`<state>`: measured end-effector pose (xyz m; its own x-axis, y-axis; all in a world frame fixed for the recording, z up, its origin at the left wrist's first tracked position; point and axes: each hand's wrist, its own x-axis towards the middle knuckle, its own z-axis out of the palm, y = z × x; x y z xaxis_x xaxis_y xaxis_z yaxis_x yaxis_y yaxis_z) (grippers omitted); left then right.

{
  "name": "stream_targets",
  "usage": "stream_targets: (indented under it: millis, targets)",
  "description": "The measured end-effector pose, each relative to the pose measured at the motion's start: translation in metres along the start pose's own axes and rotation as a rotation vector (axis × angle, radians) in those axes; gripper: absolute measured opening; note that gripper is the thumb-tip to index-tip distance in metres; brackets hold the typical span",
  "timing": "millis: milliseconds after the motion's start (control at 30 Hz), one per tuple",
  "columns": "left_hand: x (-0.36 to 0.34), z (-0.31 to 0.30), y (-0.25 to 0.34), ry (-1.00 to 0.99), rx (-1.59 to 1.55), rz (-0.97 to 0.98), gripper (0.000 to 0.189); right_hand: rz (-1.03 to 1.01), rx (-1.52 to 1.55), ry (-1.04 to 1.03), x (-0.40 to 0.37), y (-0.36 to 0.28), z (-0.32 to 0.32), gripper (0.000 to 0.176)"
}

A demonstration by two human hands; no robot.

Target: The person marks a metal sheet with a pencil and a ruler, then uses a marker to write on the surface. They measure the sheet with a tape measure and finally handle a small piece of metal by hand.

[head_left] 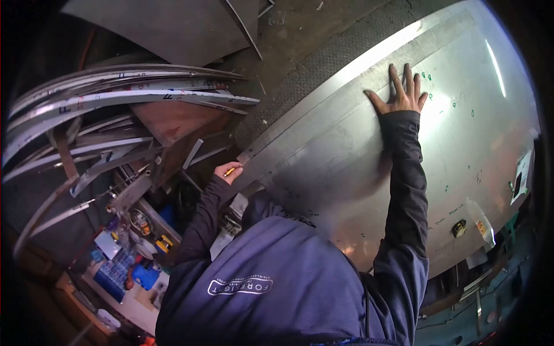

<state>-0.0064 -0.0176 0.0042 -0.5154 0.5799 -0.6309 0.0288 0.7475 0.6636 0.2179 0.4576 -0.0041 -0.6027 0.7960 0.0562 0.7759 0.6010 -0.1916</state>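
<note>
My left hand is closed around a small yellow pen-like tool, at the left end of a long flat metal strip. Too little of the tool shows to tell its exact kind. The strip lies along the far edge of a large shiny metal sheet that carries green handwritten marks. My right hand presses flat with fingers spread, palm down, at the strip's near side farther along. It holds nothing. My dark jacket and sleeves cover much of the near part of the view.
A tape measure and a clear bottle lie on the sheet's right part, near a white item with a dark screen-like face. Long metal offcuts are stacked at left. Below them stands a cluttered bench with a blue container.
</note>
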Motion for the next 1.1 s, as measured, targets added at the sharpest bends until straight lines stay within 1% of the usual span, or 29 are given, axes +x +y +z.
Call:
stream_targets:
  millis: [33, 67, 133, 167, 233, 267, 367, 467, 533, 767, 867, 967, 1067, 1100]
  targets:
    - [0.004, 0.001, -0.002, -0.012, -0.045, 0.008, 0.016, 0.028, -0.064, -0.105, 0.001, -0.003, -0.006, 0.099]
    - [0.003, 0.002, -0.003, -0.017, -0.093, -0.014, 0.016, 0.016, -0.076, -0.101, 0.001, -0.007, -0.011, 0.099]
    - [0.008, 0.003, -0.008, -0.026, -0.090, 0.023, 0.016, 0.138, -0.077, -0.340, 0.010, -0.015, -0.020, 0.113]
    - [0.007, 0.002, -0.010, -0.038, -0.069, 0.046, 0.017, 0.127, -0.087, -0.329, 0.011, -0.017, -0.023, 0.113]
    - [0.009, 0.005, -0.015, -0.014, -0.122, 0.075, 0.018, 0.175, -0.077, -0.423, 0.014, -0.020, -0.023, 0.118]
    - [0.010, 0.005, -0.018, -0.018, -0.101, 0.112, 0.019, 0.198, -0.085, -0.456, 0.016, -0.021, -0.022, 0.120]
    - [0.010, 0.006, -0.021, 0.001, -0.094, 0.165, 0.020, 0.197, -0.082, -0.446, 0.016, -0.019, -0.019, 0.120]
    - [0.013, 0.005, -0.024, -0.020, -0.050, 0.175, 0.020, 0.189, -0.091, -0.433, 0.016, -0.016, -0.015, 0.120]
    - [0.014, 0.003, -0.025, -0.046, 0.007, 0.225, 0.021, 0.182, -0.101, -0.430, 0.017, -0.015, -0.014, 0.120]
    - [0.013, 0.003, -0.022, -0.067, 0.003, 0.215, 0.021, 0.181, -0.109, -0.413, 0.015, -0.015, -0.012, 0.119]
    - [0.014, 0.004, -0.026, -0.040, -0.019, 0.208, 0.021, 0.169, -0.105, -0.406, 0.013, -0.015, -0.013, 0.118]
    - [0.015, 0.000, -0.019, -0.085, -0.018, 0.189, 0.020, 0.159, -0.095, -0.400, 0.013, -0.015, -0.015, 0.118]
    - [0.014, -0.004, -0.018, -0.103, -0.046, 0.219, 0.024, 0.165, -0.086, -0.401, 0.013, -0.021, -0.020, 0.118]
    - [0.009, -0.009, -0.009, -0.056, -0.188, 0.165, 0.025, 0.173, -0.082, -0.406, 0.012, -0.022, -0.022, 0.118]
